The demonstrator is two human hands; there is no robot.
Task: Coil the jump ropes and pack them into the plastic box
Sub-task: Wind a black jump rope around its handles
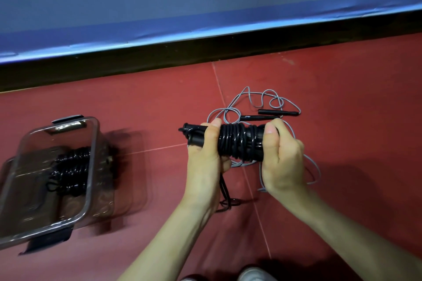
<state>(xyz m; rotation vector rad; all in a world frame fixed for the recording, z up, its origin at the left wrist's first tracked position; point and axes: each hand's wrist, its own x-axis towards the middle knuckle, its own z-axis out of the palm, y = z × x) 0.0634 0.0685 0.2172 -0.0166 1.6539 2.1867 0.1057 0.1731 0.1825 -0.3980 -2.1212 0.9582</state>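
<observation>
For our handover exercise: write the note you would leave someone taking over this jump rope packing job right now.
Left hand and right hand both grip the black rope bundle, wound round its handles; a loose tail hangs below.
Plastic box, left on the floor, already holds coiled black rope.
Grey rope lies uncoiled behind the hands.
Left: finish the tail, box this bundle, coil and pack the grey rope.

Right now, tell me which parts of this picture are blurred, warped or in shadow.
Head view: the plastic box at left is smeared by motion blur, its coiled contents hard to read; the black jump rope and both hands stay fairly sharp; the wide lens bows the blue wall edge; dark shadows fall on the red floor near the bottom edge; the black coils show small glints.
</observation>
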